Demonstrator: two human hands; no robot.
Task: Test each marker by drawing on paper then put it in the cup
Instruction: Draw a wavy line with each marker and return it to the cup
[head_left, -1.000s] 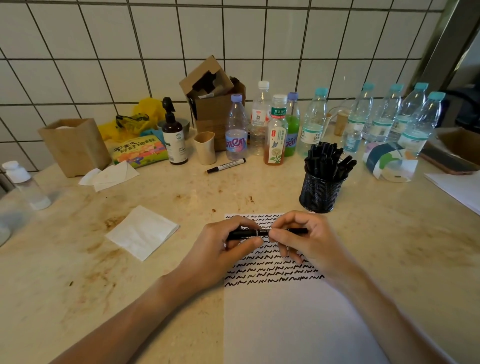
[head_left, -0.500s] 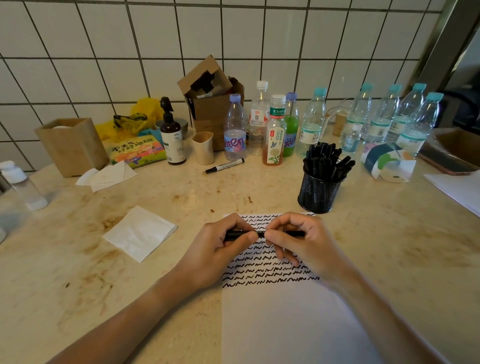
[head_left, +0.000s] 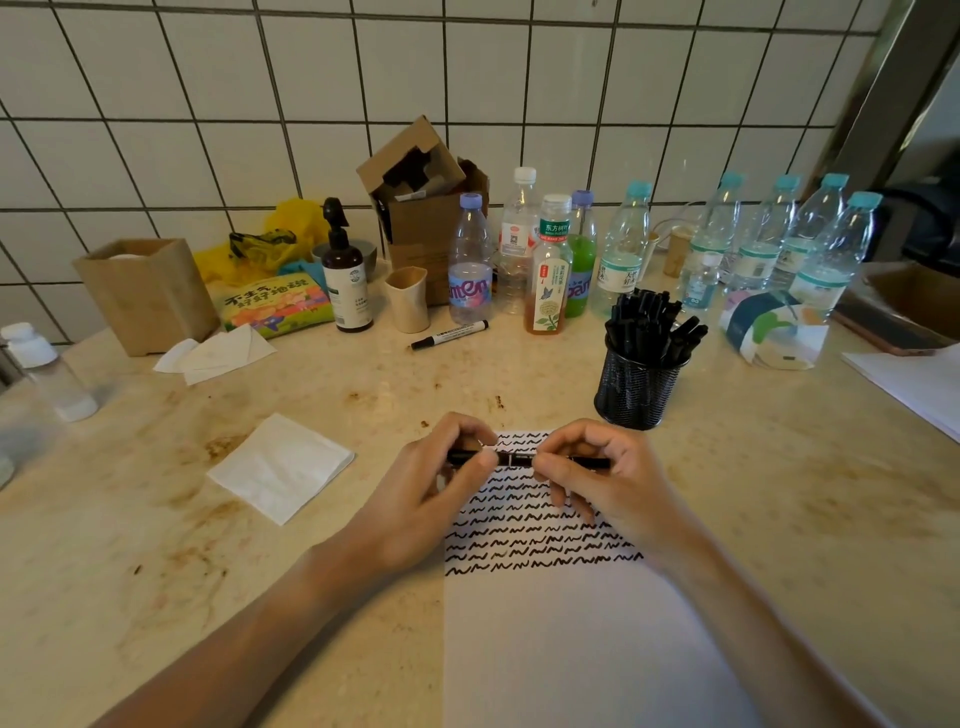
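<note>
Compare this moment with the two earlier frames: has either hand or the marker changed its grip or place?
Hardly anything visibly changed. The left hand and right hand still pinch the black marker at its two ends, level above the scribbled paper; whether the cap has moved is too small to tell. The mesh cup of markers, the loose marker and the napkin lie as before.

Bare table (head_left: 779, 493) lies at right of frame; the marker-crammed cup (head_left: 636, 392) and bottles (head_left: 618, 249) block the upper centre.
</note>
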